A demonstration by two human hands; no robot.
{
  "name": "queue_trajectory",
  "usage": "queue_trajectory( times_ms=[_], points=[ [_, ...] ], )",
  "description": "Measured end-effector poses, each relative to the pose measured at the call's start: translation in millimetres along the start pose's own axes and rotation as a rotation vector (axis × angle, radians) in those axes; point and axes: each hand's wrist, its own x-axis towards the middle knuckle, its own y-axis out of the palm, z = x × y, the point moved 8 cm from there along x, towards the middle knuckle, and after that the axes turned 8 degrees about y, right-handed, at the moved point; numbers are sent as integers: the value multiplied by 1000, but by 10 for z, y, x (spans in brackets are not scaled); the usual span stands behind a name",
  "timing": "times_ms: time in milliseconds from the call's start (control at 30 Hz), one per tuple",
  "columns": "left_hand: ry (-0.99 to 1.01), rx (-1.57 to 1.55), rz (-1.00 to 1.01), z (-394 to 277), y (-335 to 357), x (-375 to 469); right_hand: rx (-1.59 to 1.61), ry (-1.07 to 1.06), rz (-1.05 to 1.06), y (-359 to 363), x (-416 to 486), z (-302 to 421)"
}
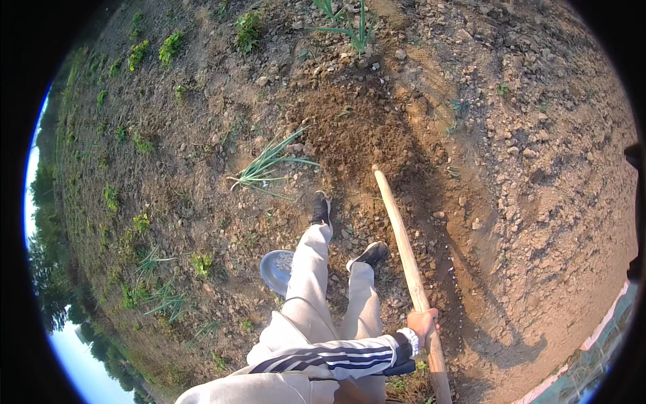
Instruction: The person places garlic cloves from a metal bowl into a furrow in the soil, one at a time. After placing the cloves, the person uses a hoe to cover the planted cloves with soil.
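My left hand (423, 324) is closed around a long wooden tool handle (408, 252), its arm reaching across from the lower left in a striped sleeve. The handle's far end meets dark, loose soil (353, 131); no tool head shows there. My right hand is out of view. Left of my feet, pulled-up green onion plants (262, 164) lie on the ground with pale roots showing. A grey bowl (272, 283) with pale contents sits beside my left leg, which partly hides it. Small white pieces (451, 270) lie in a line along the furrow right of the handle.
My shoes (371, 254) stand on cloddy ground beside the furrow. Onion plants (359, 35) grow at the furrow's top end. Low leafy plants (170, 48) are scattered to the left, with more onion-like leaves (169, 300) lower down. Crumbly soil rises on the right.
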Motion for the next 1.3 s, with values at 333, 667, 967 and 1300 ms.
queue_trajectory(
  times_ms=[333, 667, 967, 1300],
  points=[
    [376, -118, 7, -2125, -521, 502, 86, -276, -206, -832, 283, 1700],
    [352, 78, -211, -1969, -730, 1210, 257, -168, -68, -528, 672, 1755],
    [-31, 269, 18, 947, 178, -142, 78, 42, -14, 191, 160, -264],
    [438, 81, 6, -1469, 82, 724, 257, -184, -221, -270, 680, 758]
  ],
)
